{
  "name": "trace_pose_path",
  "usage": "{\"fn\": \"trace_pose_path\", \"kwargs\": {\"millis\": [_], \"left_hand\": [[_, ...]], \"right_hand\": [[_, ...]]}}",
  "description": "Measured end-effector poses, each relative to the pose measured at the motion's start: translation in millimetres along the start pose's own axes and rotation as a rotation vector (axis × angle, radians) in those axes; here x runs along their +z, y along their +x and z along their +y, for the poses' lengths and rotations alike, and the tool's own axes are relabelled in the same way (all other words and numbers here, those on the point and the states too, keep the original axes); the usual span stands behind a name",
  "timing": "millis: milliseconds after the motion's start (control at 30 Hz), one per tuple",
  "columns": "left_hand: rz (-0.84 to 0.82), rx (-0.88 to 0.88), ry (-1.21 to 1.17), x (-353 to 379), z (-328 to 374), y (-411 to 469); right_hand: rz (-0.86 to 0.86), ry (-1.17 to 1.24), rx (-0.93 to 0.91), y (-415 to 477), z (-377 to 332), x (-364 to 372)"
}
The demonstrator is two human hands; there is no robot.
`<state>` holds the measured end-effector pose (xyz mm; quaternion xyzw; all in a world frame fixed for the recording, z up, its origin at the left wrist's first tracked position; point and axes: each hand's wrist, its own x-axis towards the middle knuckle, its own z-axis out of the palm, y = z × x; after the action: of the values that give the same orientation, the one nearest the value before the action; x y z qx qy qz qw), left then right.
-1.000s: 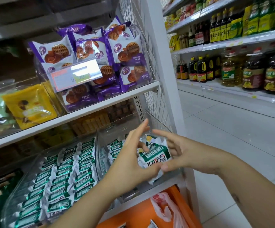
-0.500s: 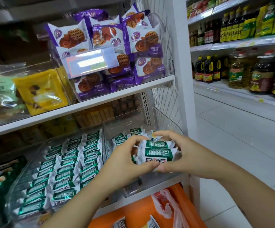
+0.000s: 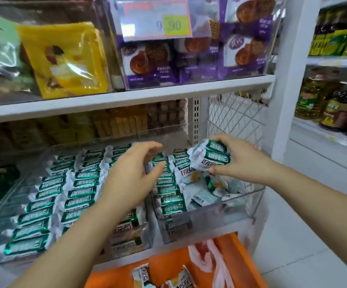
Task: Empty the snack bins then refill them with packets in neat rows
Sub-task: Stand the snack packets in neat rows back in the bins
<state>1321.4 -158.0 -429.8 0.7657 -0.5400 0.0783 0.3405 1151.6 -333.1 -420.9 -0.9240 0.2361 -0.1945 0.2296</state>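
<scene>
Right hand (image 3: pixel 241 163) is gripping a stack of green packets (image 3: pixel 210 155), left hand (image 3: pixel 131 175) hovering empty and loose; left bin (image 3: pixel 4 210) is looking done, right bin (image 3: pixel 201 224) only half rowed.

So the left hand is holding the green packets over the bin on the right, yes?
No, the right hand holds the green packets over the bin on the right; the left hand is empty. The head view shows it.
</scene>
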Motion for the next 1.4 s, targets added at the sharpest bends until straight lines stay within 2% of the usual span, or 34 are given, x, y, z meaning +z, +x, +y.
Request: {"fn": "trace_pose_path", "kwargs": {"millis": [167,233,367,533,600,700,800,933,967,1100,1233,1333,1400], "left_hand": [[-0.047,0.006,0.028,26.4,-18.0,-8.2],[-0.015,0.037,0.037,34.8,-20.9,-12.7],[0.035,0.056,-0.032,39.8,-28.4,-13.4],[0.067,0.08,-0.053,41.4,-34.5,-16.1],[0.087,0.087,-0.061,42.1,-35.6,-16.4],[0.11,0.088,-0.047,44.1,-36.6,-15.9],[0.103,0.094,-0.053,44.0,-36.3,-17.1],[0.079,0.087,-0.052,42.0,-36.2,-18.5],[0.082,0.088,-0.048,42.1,-36.0,-18.5],[0.077,0.073,-0.049,42.7,-33.1,-18.2],[0.076,0.074,-0.04,43.1,-32.1,-18.1],[0.068,0.071,-0.031,42.3,-31.4,-18.1],[0.056,0.067,-0.029,41.9,-30.8,-18.3]], "right_hand": [[-0.232,-0.229,0.014,50.3,22.3,43.9],[-0.323,-0.186,0.052,61.1,30.5,53.7],[-0.359,0.138,0.155,77.4,47.7,66.0],[-0.533,-0.032,0.221,77.1,58.8,66.6],[-0.526,-0.113,0.213,78.8,58.2,67.7],[-0.486,-0.316,0.079,81.8,48.1,83.1],[-0.458,-0.29,0.111,83.2,44.0,87.9],[-0.518,-0.125,0.185,80.4,45.8,66.5],[-0.521,-0.131,0.161,79.0,44.5,65.6],[-0.479,-0.411,-0.025,77.0,38.0,78.8],[-0.494,-0.428,0.045,76.6,43.0,76.8],[-0.429,-0.494,-0.032,70.7,38.4,86.0],[-0.451,-0.438,-0.027,67.1,36.6,88.8]]}}
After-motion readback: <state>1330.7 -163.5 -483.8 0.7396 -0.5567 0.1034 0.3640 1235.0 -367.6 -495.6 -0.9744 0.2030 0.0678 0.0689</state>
